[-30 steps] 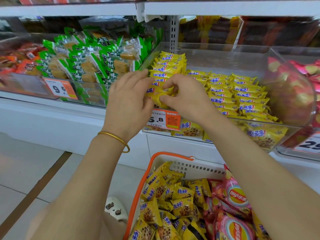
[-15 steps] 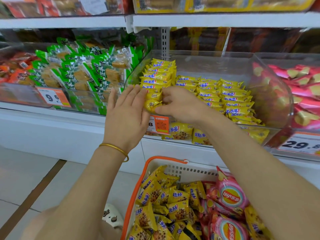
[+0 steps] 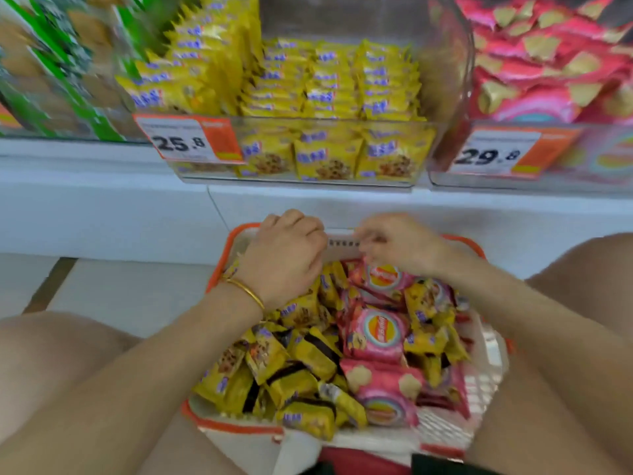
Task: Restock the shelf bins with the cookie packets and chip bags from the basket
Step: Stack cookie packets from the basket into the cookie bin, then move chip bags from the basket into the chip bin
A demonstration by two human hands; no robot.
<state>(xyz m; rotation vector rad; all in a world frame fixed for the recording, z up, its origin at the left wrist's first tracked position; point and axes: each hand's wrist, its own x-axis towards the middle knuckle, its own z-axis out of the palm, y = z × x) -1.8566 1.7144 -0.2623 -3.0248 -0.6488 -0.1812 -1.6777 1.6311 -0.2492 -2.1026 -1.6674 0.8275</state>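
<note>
1. At the far left, a left bin of green packets is seen, heavily blurred.
2. The middle bin is filled with rows of yellow stocked cookies; a "25.8" tag is fixed to its front left corner.
3. The left hand is held knuckles-up over the basket's far left end, with its fingers curled down towards the packets. Whether anything is gripped cannot be told. A bangle is worn on the wrist.
4. The orange-rimmed basket is placed below the shelf, between the person's legs. Cookie packets are piled mostly in its left half, and pink chip bags mostly in its right.
5. The right hand is held at the far rim, just above the topmost chip bag. Its bent fingers are blurred, so a grip cannot be confirmed.
6. The right bin is packed with pink stocked chips and tagged "29.8".
</note>
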